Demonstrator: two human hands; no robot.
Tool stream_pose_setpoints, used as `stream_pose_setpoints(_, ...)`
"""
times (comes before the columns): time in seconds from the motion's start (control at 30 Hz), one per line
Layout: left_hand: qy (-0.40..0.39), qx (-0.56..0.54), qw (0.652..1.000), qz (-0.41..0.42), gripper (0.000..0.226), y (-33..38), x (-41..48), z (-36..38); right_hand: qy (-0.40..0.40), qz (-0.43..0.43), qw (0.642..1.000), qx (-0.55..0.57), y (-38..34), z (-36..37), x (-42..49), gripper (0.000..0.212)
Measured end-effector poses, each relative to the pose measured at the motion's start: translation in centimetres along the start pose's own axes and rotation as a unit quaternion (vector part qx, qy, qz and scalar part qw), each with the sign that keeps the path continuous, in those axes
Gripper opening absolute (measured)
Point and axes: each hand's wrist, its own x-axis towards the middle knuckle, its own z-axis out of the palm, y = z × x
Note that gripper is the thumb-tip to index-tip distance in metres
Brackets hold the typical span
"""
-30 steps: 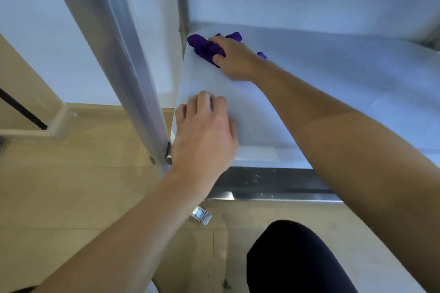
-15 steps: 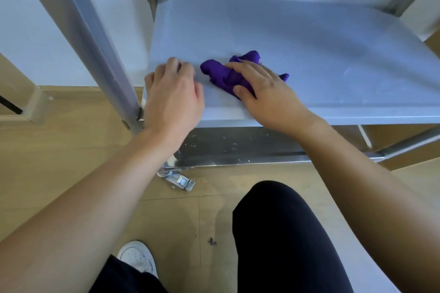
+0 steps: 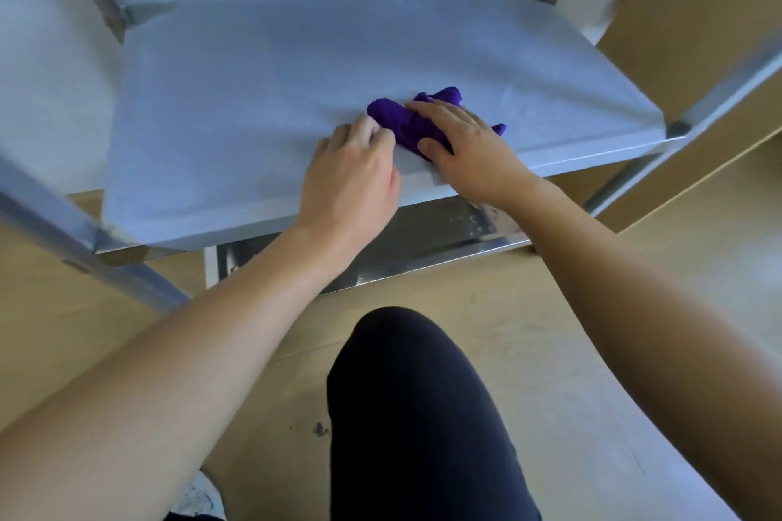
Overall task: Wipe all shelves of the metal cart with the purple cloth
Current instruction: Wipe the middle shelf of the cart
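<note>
your knee [image 3: 414, 393] in dark trousers fills the bottom middle, right in front of the cart, with wood floor [image 3: 127, 351] all round it and a white shoe [image 3: 199, 495] peeking in at the bottom edge. the left post [image 3: 63, 237] slants across the shelf's near-left corner, and the right post [image 3: 719, 89] runs up past the near-right one. below sits a shinier lower shelf [image 3: 423, 241] with specks on it.

the cloth [image 3: 397, 118] is deep purple, bunched into a crumpled lump, lying on the matte grey shelf [image 3: 254, 106] close to the front edge, a bit right of centre. your right hand [image 3: 469, 148] lies flat on top of it, fingers nearly straight, thumb along its near side. your left hand [image 3: 351, 178] rests on the shelf just beside it, fingers curled against the cloth's left end. can't tell if they're actually pinching it.
</note>
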Motion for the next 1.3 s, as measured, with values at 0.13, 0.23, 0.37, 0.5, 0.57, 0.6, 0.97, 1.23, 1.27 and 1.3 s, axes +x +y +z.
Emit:
stream_pose_setpoints(0.13, -0.004, -0.010, 0.999, 0.030, 0.026, 3.5, 2.3, 2.0, -0.001, 0.039, 0.999, -0.011, 5.0, -2.5, -0.1, 0.048)
stream_pose_setpoints(0.23, -0.024, -0.017, 0.998, 0.048, 0.028, 5.6, 3.7, 3.6, -0.001, 0.068, 0.998, -0.005, 8.8, -4.4, 0.0, 0.048)
stream_pose_setpoints(0.37, -0.011, -0.005, 0.999, 0.031, 0.023, 6.8, 3.6, 5.2, 0.015, 0.113, 0.993, -0.010, 13.3, -6.1, 0.3, 0.048)
stream_pose_setpoints(0.5, 0.007, 0.015, 0.999, 0.039, 0.021, 6.9, 3.6, 5.3, 0.045, 0.146, 0.988, -0.014, 14.2, -6.0, 0.9, 0.048)
stream_pose_setpoints(0.57, 0.002, 0.023, 0.999, 0.040, 0.021, 6.9, 3.6, 5.3, 0.065, 0.146, 0.987, -0.030, 12.6, -5.0, 0.5, 0.049)
stream_pose_setpoints(0.6, -0.002, 0.026, 0.999, 0.038, 0.021, 6.9, 3.6, 5.3, 0.075, 0.132, 0.988, -0.035, 11.5, -4.3, 0.0, 0.049)
stream_pose_setpoints(0.97, 0.009, 0.050, 0.998, 0.037, 0.020, 7.0, 3.2, 5.4, 0.084, 0.174, 0.981, -0.036, 16.1, -6.1, 1.2, 0.049)
stream_pose_setpoints(1.23, -0.007, 0.059, 0.998, 0.030, 0.024, 7.2, 3.2, 5.5, 0.114, 0.118, 0.986, -0.036, 10.9, -2.6, 0.6, 0.049)
stream_pose_setpoints(1.27, -0.007, 0.062, 0.998, 0.030, 0.025, 7.2, 3.2, 5.5, 0.116, 0.086, 0.989, -0.033, 9.8, -1.8, 0.2, 0.048)
stream_pose_setpoints(1.3, -0.006, 0.065, 0.997, 0.032, 0.025, 7.2, 3.1, 5.5, 0.114, 0.064, 0.991, -0.030, 9.4, -1.5, -0.2, 0.048)
